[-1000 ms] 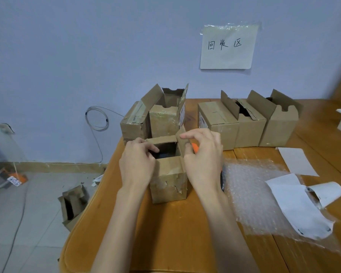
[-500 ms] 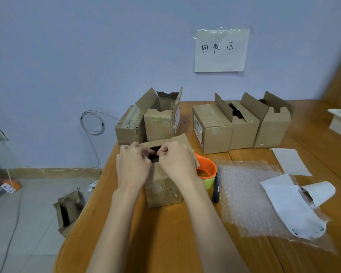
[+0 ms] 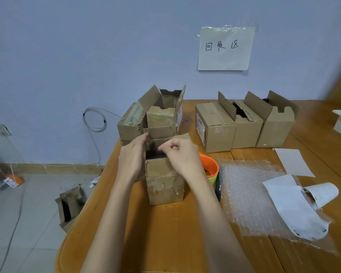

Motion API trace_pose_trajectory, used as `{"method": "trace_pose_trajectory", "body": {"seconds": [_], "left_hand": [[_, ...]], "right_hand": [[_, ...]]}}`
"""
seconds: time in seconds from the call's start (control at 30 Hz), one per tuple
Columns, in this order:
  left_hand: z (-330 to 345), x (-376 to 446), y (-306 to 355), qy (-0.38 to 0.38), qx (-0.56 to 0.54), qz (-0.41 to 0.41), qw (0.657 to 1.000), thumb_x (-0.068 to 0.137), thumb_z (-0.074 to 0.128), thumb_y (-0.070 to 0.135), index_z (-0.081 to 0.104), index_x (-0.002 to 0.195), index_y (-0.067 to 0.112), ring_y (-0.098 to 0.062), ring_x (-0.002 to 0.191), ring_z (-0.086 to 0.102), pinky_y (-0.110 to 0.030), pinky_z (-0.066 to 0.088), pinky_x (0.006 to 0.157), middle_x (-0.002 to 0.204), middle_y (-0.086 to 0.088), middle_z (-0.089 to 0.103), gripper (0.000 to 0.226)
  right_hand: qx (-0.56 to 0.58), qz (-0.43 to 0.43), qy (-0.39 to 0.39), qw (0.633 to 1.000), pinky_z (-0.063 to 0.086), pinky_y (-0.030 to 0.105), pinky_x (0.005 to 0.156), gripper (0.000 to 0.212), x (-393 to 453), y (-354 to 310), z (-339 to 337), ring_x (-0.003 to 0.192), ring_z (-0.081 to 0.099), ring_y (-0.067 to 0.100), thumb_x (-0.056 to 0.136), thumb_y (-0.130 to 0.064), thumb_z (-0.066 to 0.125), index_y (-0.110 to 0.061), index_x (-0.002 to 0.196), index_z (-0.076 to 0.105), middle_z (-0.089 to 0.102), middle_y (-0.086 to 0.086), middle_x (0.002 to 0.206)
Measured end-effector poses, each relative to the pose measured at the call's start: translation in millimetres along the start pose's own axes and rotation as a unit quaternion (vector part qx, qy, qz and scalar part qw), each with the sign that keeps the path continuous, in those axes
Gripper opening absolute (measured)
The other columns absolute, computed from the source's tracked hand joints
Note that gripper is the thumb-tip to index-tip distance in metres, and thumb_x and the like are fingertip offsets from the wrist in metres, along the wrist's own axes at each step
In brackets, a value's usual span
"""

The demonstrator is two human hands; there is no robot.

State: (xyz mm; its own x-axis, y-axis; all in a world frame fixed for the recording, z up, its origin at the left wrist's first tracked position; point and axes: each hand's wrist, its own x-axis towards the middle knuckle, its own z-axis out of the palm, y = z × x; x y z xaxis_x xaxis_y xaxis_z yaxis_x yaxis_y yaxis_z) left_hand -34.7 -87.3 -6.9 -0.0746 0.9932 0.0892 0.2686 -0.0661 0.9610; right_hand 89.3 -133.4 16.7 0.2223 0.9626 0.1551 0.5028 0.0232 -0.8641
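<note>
A small cardboard box (image 3: 164, 182) stands upright on a wooden table (image 3: 165, 243), its front scuffed and torn, its top open and dark inside. The left hand (image 3: 133, 156) lies flat against the left side of the box, fingers straight, the tips touching a cardboard flap at the far left corner. The right hand (image 3: 182, 156) sits at the right top edge of the box with fingers curled and bunched over the opening; whether they pinch any cardboard cannot be told.

Just right of the box is an orange and green cup (image 3: 211, 168). A black thing (image 3: 218, 189) beside the cup carries white lettering too small to read. Further right of the box lie bubble wrap (image 3: 248, 194) and a curled white sheet (image 3: 295, 209).

Left of the box, down on the floor, is a torn carton (image 3: 70, 205).

Behind the box stand two opened boxes (image 3: 159, 117), one with a white label on its flap, unreadable. Behind and to the right of the box is a row of three boxes (image 3: 248, 127); the nearest bears a side label, also unreadable.

Above and beyond the box, a paper sign (image 3: 225, 48) taped to the wall reads 回收区 in handwriting.
</note>
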Motion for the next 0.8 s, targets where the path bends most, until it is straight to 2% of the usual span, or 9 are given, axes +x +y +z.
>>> {"method": "trace_pose_trajectory", "body": {"seconds": [0.07, 0.1, 0.2, 0.3, 0.37, 0.5, 0.63, 0.73, 0.8], "left_hand": [[0, -5, 9, -0.024, -0.107, -0.032, 0.993, 0.101, 0.036, 0.046, 0.062, 0.124, 0.027, -0.010, 0.114, 0.049, -0.009, 0.040, 0.073, 0.124, 0.008, 0.060, 0.040], [0, -6, 10, -0.029, -0.117, -0.030, 0.992, 0.101, 0.032, 0.047, 0.059, 0.130, 0.025, -0.009, 0.115, 0.048, -0.009, 0.037, 0.076, 0.126, 0.008, 0.059, 0.045], [0, -4, 4, -0.032, -0.088, -0.009, 0.996, 0.101, 0.024, 0.053, 0.053, 0.137, 0.027, -0.015, 0.128, 0.046, -0.026, 0.027, 0.096, 0.135, 0.008, 0.057, 0.052], [1, -3, 3, -0.027, -0.067, 0.000, 0.997, 0.102, 0.020, 0.051, 0.049, 0.141, 0.028, -0.016, 0.132, 0.044, -0.026, 0.024, 0.098, 0.139, 0.009, 0.055, 0.054], [3, -5, 3, -0.021, -0.055, 0.007, 0.998, 0.103, 0.020, 0.049, 0.050, 0.140, 0.030, -0.014, 0.131, 0.045, -0.024, 0.024, 0.097, 0.138, 0.011, 0.055, 0.051], [5, -2, -6, -0.014, 0.000, 0.011, 1.000, 0.102, 0.024, 0.050, 0.054, 0.130, 0.040, -0.011, 0.123, 0.046, -0.020, 0.032, 0.092, 0.138, 0.009, 0.050, 0.042], [2, 5, -20, -0.032, 0.019, 0.041, 0.998, 0.102, 0.041, 0.038, 0.047, 0.140, 0.038, -0.014, 0.137, 0.035, -0.032, 0.032, 0.110, 0.143, 0.008, 0.046, 0.039], [4, 10, -27, -0.028, 0.050, 0.053, 0.997, 0.097, 0.051, 0.035, 0.047, 0.139, 0.040, -0.019, 0.133, 0.039, -0.043, 0.037, 0.109, 0.128, 0.009, 0.054, 0.042], [8, 9, -27, -0.006, 0.095, 0.071, 0.993, 0.097, 0.051, 0.033, 0.046, 0.141, 0.034, -0.019, 0.127, 0.041, -0.037, 0.039, 0.101, 0.114, 0.009, 0.055, 0.044]], "right_hand": [[0.018, 0.005, -0.010, 1.000, 0.052, 0.028, 0.081, 0.023, -2, 1, -3, 0.089, 0.061, 0.008, 0.092, -0.021, 0.055, -0.026, 0.087, 0.077, 0.071, -0.011, 0.090], [0.030, 0.008, -0.016, 0.999, 0.052, 0.025, 0.078, 0.021, -3, 1, -5, 0.084, 0.062, 0.005, 0.092, -0.022, 0.056, -0.024, 0.087, 0.077, 0.070, -0.011, 0.087], [0.068, 0.026, -0.064, 0.995, 0.050, 0.016, 0.066, 0.015, -9, 2, -14, 0.055, 0.060, 0.002, 0.091, -0.023, 0.061, -0.020, 0.093, 0.076, 0.066, -0.006, 0.064], [0.043, 0.039, -0.101, 0.993, 0.049, 0.017, 0.065, 0.014, -13, 7, -15, 0.051, 0.061, 0.004, 0.092, -0.025, 0.061, -0.021, 0.096, 0.073, 0.057, -0.006, 0.044], [0.020, 0.034, -0.080, 0.996, 0.048, 0.019, 0.060, 0.013, -13, 11, -10, 0.051, 0.060, 0.004, 0.092, -0.025, 0.060, -0.021, 0.094, 0.073, 0.053, -0.009, 0.040], [-0.050, -0.044, 0.002, 0.998, 0.049, 0.022, 0.065, 0.011, -20, 19, 7, 0.063, 0.060, 0.004, 0.093, -0.025, 0.060, -0.026, 0.095, 0.071, 0.049, -0.015, 0.052], [-0.054, -0.105, 0.076, 0.990, 0.048, 0.019, 0.075, 0.009, -27, 28, 17, 0.059, 0.053, 0.004, 0.092, -0.025, 0.063, -0.028, 0.094, 0.072, 0.051, -0.012, 0.054], [-0.071, -0.152, 0.110, 0.980, 0.034, 0.009, 0.087, 0.009, -30, 39, 22, 0.075, 0.054, 0.006, 0.089, -0.024, 0.064, -0.030, 0.091, 0.070, 0.053, -0.010, 0.060], [-0.099, -0.178, 0.125, 0.971, 0.025, 0.006, 0.092, 0.010, -31, 45, 26, 0.089, 0.051, 0.005, 0.088, -0.026, 0.061, -0.032, 0.092, 0.069, 0.055, -0.013, 0.072]]}}
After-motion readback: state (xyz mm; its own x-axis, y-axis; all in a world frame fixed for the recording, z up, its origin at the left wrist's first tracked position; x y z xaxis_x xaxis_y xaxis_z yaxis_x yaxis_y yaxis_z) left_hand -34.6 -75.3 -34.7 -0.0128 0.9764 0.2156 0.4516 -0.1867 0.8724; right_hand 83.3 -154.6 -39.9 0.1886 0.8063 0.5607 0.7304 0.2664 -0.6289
